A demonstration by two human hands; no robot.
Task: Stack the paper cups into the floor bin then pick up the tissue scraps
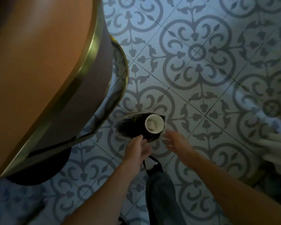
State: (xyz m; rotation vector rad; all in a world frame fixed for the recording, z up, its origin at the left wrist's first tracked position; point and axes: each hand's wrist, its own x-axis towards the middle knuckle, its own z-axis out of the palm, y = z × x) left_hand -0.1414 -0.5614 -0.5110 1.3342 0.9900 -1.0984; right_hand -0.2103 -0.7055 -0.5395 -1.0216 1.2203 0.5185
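Observation:
A small floor bin (128,127) with a dark liner stands on the patterned tiles just beyond my hands. An upright white paper cup (154,123) sits in the bin's right side, mouth up, with something pale at its bottom. My left hand (136,150) pinches the near rim of the bin liner. My right hand (177,142) hovers just right of the bin, blurred, with its fingers spread and nothing in them. I see no tissue scraps on the floor.
A round brown table (39,70) with a brass edge fills the left side, above its dark base (39,169) and a brass foot ring (125,75). My dark trouser leg (161,192) and a black strap (152,161) are below my hands. Pale fabric (279,137) lies at the right edge.

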